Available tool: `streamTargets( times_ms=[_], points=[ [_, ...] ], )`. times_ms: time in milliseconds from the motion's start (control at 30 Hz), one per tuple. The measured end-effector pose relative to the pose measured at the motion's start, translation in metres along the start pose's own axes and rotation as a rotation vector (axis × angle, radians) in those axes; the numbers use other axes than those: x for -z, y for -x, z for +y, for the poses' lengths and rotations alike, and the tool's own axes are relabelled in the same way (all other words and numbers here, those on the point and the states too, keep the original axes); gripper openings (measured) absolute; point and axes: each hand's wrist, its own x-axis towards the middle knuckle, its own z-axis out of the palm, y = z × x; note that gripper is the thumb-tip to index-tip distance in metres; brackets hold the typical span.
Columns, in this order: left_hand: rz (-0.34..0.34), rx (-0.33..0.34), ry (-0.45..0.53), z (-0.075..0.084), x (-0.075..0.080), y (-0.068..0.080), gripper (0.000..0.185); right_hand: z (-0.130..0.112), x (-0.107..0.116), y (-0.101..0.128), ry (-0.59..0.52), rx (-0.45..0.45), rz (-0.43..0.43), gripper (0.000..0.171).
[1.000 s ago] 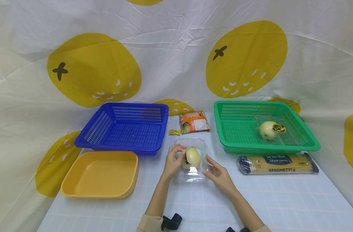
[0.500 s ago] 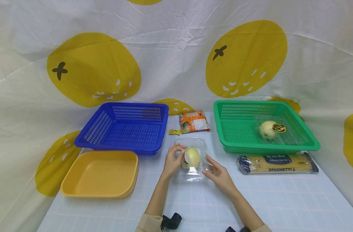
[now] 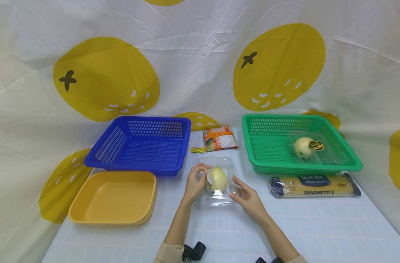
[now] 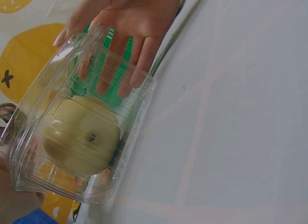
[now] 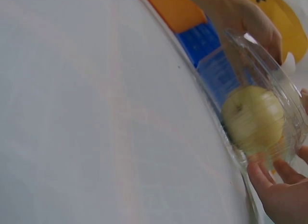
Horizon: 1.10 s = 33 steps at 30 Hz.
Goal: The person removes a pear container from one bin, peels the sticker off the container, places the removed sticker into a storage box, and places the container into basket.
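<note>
Curling away, the label (image 3: pixel 210 177) shows more of its white back than it did a second ago, and its dark printed side has shrunk from a clear patch to a thin edge. Behind it, the pale fruit (image 3: pixel 219 179) sits inside the clear box (image 3: pixel 219 160), which rests on the surface (image 3: pixel 226 233) in front of the person. Take that box as the clock's centre, twelve pointing away. The left hand (image 3: pixel 196 183) is at nine o'clock, its grip clamped on the label between thumb and fingertip. The right hand (image 3: pixel 248 201) is at four o'clock, its grip apart, fingers laid along the box's side, apparently steadying it. Neither hand has shifted noticeably. I take this to mean the label is coming well loose from the box; whether any part remains stuck cannot be made out. Everything around looks unchanged: the green basket (image 3: pixel 302 168) at two o'clock with a second boxed fruit (image 3: pixel 303 148) under its black-and-gold sticker (image 3: pixel 316 145), the spaghetti pack (image 3: pixel 315 188) at three, the orange packet (image 3: pixel 220 139) at twelve, the small yellow packet (image 3: pixel 197 149) at eleven, the blue basket (image 3: pixel 131 167) at ten.
</note>
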Motion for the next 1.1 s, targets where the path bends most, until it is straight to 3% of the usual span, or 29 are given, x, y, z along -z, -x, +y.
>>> streamTargets(
  times_ms=[333,633,900,1100],
  points=[
    [0.006,0.012,0.006,0.000,0.002,0.000,0.009,0.001,0.000,0.000,-0.005,0.006,-0.006,0.067],
    [0.033,0.021,0.080,-0.003,0.003,0.001,0.011,0.001,0.000,0.000,-0.009,0.000,-0.002,0.067],
    [0.104,0.075,0.146,-0.025,0.007,0.007,0.011,0.001,0.001,0.000,-0.013,-0.006,0.001,0.067],
    [0.183,0.008,0.104,-0.011,0.022,0.013,0.012,0.000,0.000,-0.001,-0.013,-0.017,0.001,0.068]
  ],
)
